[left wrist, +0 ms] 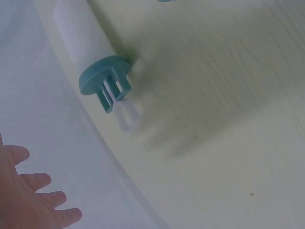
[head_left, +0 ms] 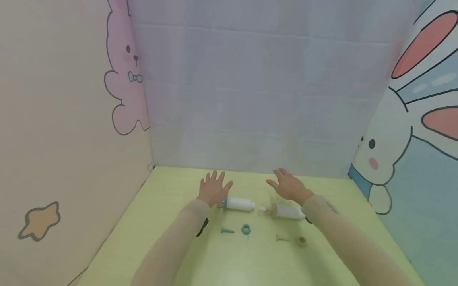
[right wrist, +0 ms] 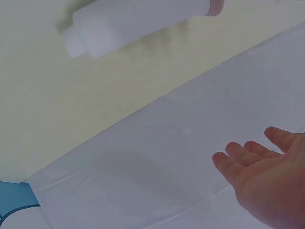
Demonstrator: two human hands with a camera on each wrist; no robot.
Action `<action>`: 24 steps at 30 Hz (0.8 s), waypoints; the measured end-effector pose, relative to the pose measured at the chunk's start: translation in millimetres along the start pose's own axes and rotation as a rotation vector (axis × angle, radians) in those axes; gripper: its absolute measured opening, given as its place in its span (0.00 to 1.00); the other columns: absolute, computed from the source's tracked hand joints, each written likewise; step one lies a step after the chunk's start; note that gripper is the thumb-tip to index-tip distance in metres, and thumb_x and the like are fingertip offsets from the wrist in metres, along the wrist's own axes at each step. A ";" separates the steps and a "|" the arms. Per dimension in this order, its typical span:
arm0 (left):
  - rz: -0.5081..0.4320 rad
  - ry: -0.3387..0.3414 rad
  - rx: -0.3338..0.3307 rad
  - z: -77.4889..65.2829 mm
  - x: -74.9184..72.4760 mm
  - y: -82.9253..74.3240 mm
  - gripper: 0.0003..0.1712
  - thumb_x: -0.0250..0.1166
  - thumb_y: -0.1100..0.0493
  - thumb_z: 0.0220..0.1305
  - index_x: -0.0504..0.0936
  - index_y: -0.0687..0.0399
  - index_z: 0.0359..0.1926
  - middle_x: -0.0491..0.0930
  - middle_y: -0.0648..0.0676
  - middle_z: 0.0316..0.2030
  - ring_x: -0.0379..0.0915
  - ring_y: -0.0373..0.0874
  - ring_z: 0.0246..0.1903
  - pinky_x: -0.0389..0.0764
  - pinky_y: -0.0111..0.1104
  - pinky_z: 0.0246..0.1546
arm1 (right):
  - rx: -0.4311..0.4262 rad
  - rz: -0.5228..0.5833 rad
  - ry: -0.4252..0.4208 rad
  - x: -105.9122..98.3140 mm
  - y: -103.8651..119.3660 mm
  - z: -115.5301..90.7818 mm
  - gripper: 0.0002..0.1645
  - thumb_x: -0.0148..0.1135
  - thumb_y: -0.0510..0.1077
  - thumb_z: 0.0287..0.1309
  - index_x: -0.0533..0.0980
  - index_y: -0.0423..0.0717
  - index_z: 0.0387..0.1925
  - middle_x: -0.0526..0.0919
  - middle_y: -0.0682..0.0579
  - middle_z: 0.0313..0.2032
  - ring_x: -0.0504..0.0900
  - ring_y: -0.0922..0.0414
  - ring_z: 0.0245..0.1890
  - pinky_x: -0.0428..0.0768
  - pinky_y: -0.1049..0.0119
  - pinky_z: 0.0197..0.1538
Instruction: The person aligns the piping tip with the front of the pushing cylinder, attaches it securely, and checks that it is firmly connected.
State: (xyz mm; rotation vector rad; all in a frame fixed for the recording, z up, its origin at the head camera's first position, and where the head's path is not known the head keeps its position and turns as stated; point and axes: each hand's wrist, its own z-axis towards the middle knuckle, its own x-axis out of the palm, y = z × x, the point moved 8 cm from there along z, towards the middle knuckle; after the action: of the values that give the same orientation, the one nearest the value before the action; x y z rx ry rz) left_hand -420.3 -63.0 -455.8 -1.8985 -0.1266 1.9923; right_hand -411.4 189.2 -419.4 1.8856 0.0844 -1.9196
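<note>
My left hand (head_left: 212,190), fingers spread and holding nothing, is raised over the back of the table, beside a white syringe-like tube (head_left: 239,204) with a teal end cap (left wrist: 104,74). Two teal prongs and a pale loop (left wrist: 127,116) stick out of that cap. On the right, my empty right hand (head_left: 290,188) hovers with extended fingers behind a second white tube (head_left: 287,211), whose end piece is beige-pink (right wrist: 216,6). In the right wrist view its other end narrows to a short white neck (right wrist: 74,44).
Nearer the front lie a teal nozzle (head_left: 227,230) and a teal ring (head_left: 246,229). A beige nozzle (head_left: 282,237) and a beige ring (head_left: 301,240) lie to their right. The pale yellow table (head_left: 264,264) is enclosed by a white back sheet (head_left: 250,99) and printed side sheets.
</note>
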 end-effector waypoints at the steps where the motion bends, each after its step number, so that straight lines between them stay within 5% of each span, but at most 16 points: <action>1: -0.008 -0.002 0.013 -0.3 1.6 -1.2 0.41 0.37 0.32 0.69 0.57 0.50 0.73 0.52 0.63 0.70 0.43 0.65 0.68 0.47 0.58 0.62 | -0.008 0.002 -0.004 1.1 3.7 -0.2 0.43 0.42 0.63 0.69 0.57 0.33 0.68 0.57 0.31 0.67 0.56 0.37 0.66 0.61 0.41 0.60; 8: 0.054 -0.004 0.069 -6.2 20.2 -1.7 0.42 0.36 0.28 0.67 0.57 0.45 0.73 0.54 0.62 0.70 0.47 0.64 0.67 0.52 0.57 0.61 | -0.087 -0.031 0.003 21.4 28.5 -2.9 0.43 0.45 0.65 0.67 0.59 0.36 0.68 0.60 0.34 0.65 0.63 0.37 0.63 0.65 0.42 0.58; 17: -0.031 -0.010 0.150 -33.0 30.2 -8.8 0.40 0.39 0.30 0.68 0.60 0.46 0.72 0.59 0.64 0.67 0.52 0.66 0.65 0.58 0.56 0.59 | -0.206 -0.066 -0.003 51.0 64.3 -18.4 0.39 0.55 0.61 0.63 0.64 0.38 0.65 0.72 0.38 0.56 0.72 0.41 0.54 0.72 0.46 0.52; 24: -0.096 -0.062 0.251 -54.3 29.1 -19.9 0.36 0.51 0.34 0.66 0.69 0.49 0.67 0.64 0.65 0.63 0.58 0.65 0.62 0.64 0.56 0.55 | -0.238 -0.084 0.024 71.9 79.1 -26.9 0.37 0.60 0.60 0.61 0.66 0.42 0.63 0.74 0.46 0.44 0.76 0.51 0.38 0.78 0.54 0.37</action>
State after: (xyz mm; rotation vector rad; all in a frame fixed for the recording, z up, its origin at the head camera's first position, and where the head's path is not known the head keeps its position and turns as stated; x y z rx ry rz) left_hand -363.4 -45.6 -481.1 -1.6446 0.0150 1.9046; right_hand -356.1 108.2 -469.7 1.7704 0.3883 -1.8494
